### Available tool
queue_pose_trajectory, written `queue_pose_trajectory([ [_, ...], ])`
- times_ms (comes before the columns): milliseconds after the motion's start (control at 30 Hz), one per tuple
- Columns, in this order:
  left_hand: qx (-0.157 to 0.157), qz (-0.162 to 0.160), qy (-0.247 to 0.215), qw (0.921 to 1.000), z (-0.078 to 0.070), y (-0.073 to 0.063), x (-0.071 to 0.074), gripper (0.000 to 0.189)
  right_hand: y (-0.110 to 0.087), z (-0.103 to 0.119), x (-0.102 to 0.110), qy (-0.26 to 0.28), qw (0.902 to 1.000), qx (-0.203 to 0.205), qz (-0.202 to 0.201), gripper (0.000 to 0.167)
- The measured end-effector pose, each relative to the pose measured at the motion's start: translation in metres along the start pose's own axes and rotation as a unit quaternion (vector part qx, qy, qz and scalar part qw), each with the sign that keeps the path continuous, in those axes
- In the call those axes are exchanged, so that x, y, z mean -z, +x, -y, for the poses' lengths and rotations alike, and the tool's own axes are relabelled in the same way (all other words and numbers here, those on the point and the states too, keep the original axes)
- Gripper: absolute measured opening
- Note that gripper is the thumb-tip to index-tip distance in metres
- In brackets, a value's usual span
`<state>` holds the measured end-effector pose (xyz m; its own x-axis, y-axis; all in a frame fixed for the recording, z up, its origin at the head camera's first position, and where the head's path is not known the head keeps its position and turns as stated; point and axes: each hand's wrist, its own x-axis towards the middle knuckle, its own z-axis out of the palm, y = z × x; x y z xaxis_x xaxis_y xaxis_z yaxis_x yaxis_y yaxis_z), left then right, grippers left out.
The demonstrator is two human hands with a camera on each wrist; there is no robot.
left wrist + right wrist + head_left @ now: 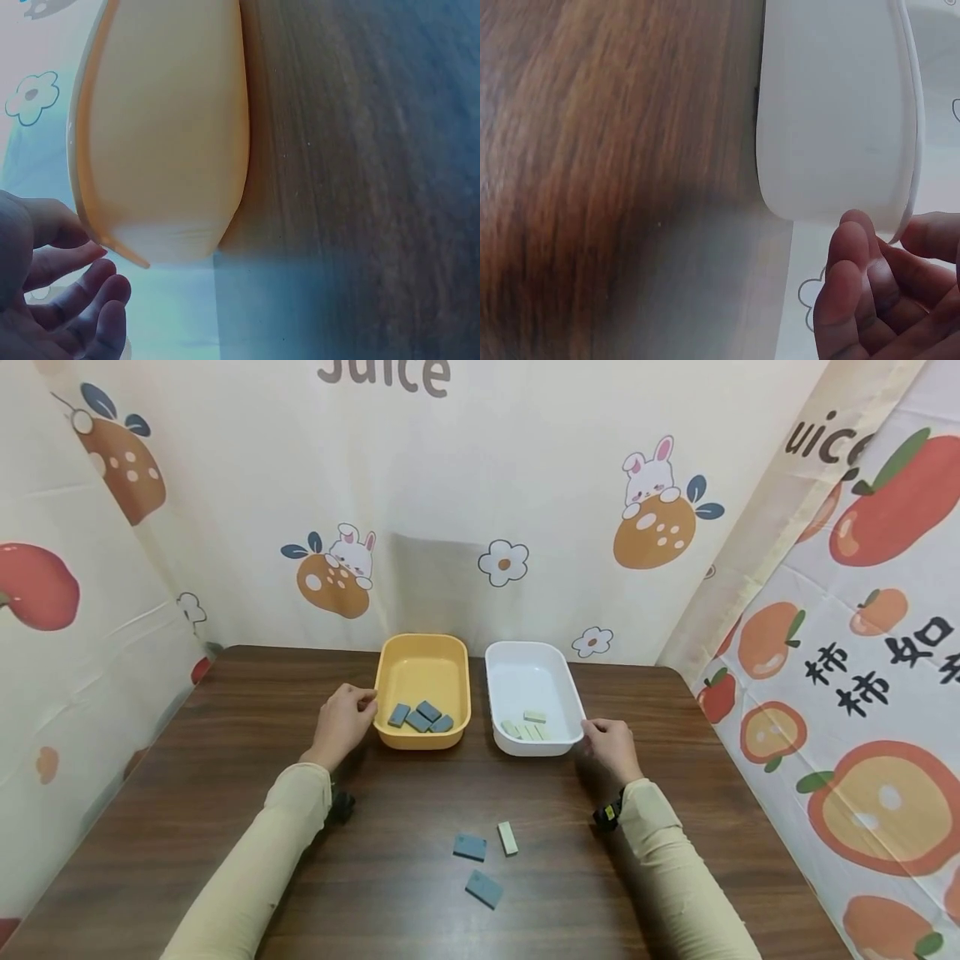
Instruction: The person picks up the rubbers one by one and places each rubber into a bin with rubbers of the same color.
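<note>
My left hand (343,724) is at the left side of a yellow plastic tub (422,742), thumb and index finger pinching its rim. Several blue-grey rectangular blocks (417,721) lie in the near end of that tub. On the other side, my right hand (611,747) pinches the rim of a white plastic tub (537,748) at its near right corner. Several small pale green blocks (535,716) lie inside it. Each wrist view shows the outer wall of a tub, the yellow wall (165,120) and the white wall (832,112), with fingertips right at the rim.
Nearer on the brown wooden table (390,877) lie two blue-grey blocks, one block (470,847) behind the other block (484,889), and a pale green block (507,838) beside them. A printed curtain (450,527) hangs behind the tubs, and printed cloth (862,693) borders the right side.
</note>
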<state>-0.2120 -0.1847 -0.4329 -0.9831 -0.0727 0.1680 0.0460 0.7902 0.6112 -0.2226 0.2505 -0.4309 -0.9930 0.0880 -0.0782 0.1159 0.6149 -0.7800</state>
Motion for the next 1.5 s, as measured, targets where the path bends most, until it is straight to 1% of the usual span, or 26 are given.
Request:
queue_pose_trajectory([
  [233,-0.015,-0.009,-0.008,0.9998,-0.004,-0.004,0.001,0.031,0.000,-0.001,-0.001,0.010,0.9999,-0.001,-0.003,0.034],
  [400,-0.033,-0.017,-0.005,0.9993,-0.010,-0.007,0.000,0.029,-0.001,0.000,-0.002,0.010,0.9999,0.000,-0.004,0.034],
  [600,-0.067,-0.018,0.011,0.9976,-0.020,-0.011,-0.001,0.026,0.000,0.001,-0.002,0.010,0.9999,-0.002,-0.005,0.034],
  [767,-0.096,-0.016,-0.004,0.9952,-0.030,-0.018,-0.005,0.024,0.000,0.000,-0.003,0.011,0.9999,-0.004,-0.004,0.035],
  [900,-0.131,-0.018,-0.006,0.9912,-0.038,-0.023,-0.010,0.020,0.000,-0.001,-0.003,0.013,0.9999,-0.001,-0.007,0.035],
  [1033,-0.166,-0.013,-0.005,0.9860,-0.047,-0.029,-0.014,0.018,0.000,-0.001,-0.003,0.013,0.9999,0.002,-0.011,0.034],
  [1200,-0.219,-0.001,-0.004,0.9757,-0.058,-0.036,-0.018,0.018,0.000,-0.001,-0.003,0.014,0.9998,0.002,-0.011,0.034],
  [1333,-0.252,0.008,-0.004,0.9678,-0.064,-0.041,-0.022,0.018,0.000,-0.001,-0.003,0.014,0.9999,0.002,-0.009,0.035],
  [1433,-0.271,0.023,0.005,0.9623,-0.069,-0.046,-0.026,0.019,0.000,-0.001,-0.003,0.010,0.9999,0.003,-0.008,0.035],
  [1500,-0.280,0.041,0.009,0.9590,-0.072,-0.049,-0.028,0.020,0.000,-0.001,-0.004,0.008,0.9999,0.002,-0.009,0.035],
])
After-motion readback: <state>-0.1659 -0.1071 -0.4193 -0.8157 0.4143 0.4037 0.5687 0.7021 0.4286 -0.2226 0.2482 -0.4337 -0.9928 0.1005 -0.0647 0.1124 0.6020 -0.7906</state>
